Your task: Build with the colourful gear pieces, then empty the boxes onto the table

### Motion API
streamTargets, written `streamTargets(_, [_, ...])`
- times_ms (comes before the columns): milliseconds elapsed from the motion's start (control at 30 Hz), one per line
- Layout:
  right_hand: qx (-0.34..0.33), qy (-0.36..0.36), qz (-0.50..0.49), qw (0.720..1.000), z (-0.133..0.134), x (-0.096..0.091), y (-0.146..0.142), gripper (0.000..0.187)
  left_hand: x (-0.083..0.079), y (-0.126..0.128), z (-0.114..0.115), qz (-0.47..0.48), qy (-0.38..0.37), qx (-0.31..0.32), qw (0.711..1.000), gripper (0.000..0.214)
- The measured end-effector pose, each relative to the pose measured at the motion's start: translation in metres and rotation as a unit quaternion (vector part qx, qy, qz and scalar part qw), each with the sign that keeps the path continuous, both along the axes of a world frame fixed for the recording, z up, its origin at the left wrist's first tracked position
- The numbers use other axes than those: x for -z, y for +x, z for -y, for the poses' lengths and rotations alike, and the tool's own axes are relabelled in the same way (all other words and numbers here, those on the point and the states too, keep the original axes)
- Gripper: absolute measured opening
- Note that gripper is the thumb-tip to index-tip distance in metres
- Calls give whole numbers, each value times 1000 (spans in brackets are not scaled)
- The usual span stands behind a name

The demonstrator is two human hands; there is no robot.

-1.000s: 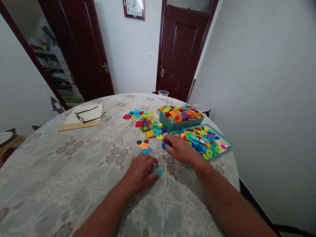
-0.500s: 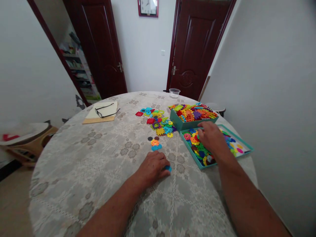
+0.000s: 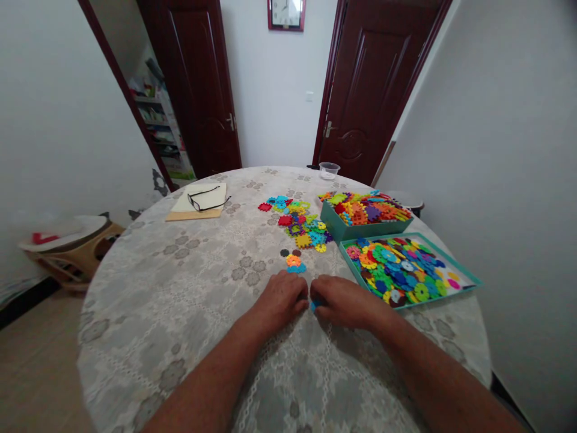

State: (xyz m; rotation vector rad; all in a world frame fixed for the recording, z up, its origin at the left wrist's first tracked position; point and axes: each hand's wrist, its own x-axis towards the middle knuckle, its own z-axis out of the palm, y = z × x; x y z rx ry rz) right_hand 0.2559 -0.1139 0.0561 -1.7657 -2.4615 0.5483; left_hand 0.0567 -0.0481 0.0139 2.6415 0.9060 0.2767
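My left hand [image 3: 283, 299] rests low over the tablecloth with its fingers curled; whatever they pinch is hidden. Facing it closely, my right hand [image 3: 340, 300] has its fingertips closed on a small blue notched plastic disc [image 3: 314, 305], mostly covered by the fingers. Just beyond the hands lies a little group: blue notched discs [image 3: 296, 268], an orange disc [image 3: 293, 260], a black disc [image 3: 284, 253] and a brown disc [image 3: 296, 253]. To the right, a shallow teal tray [image 3: 370, 285] holds many colourful notched discs [image 3: 399, 269].
Behind the tray stands a teal box [image 3: 345, 230] heaped with gear-like pieces. A loose pile of plastic pieces [image 3: 303, 240] lies left of it. Glasses [image 3: 210, 207] rest on a notebook [image 3: 198, 213] at the left. A clear bowl [image 3: 329, 171] sits at the far edge.
My right hand has left the tray and come down beside my left hand, its fingertips now at a blue disc. My left hand stays low on the table. The view has swung slightly left.
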Motion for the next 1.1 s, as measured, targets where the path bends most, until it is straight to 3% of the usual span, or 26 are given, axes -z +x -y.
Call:
streamTargets(67, [-1,-9,-10,1000,1,-1,0,16,0,-3,-3,19,4,-18,1000,6])
streamTargets(200, [-3,-11,-41,999,0,-1,2,15,4,-8,-8,94,18,-78,992,23])
streamTargets(300, [-28,-13,-110,993,-7,7,0,8,7,-12,-13,142,18,-102,985,34])
streamTargets(367, [-7,20,-153,988,-15,17,-6,6,8,-14,-18,157,11,-118,980,40])
streamTargets(467, [63,92,-151,982,-24,35,-18,7,5,-15,-25,155,-9,-141,978,50])
streamTargets(600, [69,112,-112,985,-28,49,-26,13,-5,-9,-38,99,-26,-155,983,61])
streamTargets(700, [72,135,-107,982,-30,52,-22,13,-16,-2,-52,14,-3,-143,990,73])
streamTargets(833, [128,165,-86,974,-36,53,-13,12,-24,5,-73,-69,13,-85,994,79])
streamTargets(933, [163,165,-69,970,-40,54,-8,12,-21,7,-86,-75,4,-47,996,75])
streamTargets(1100, [145,152,-79,975,-42,55,-5,13,-14,8,-92,-24,-20,-14,999,62])
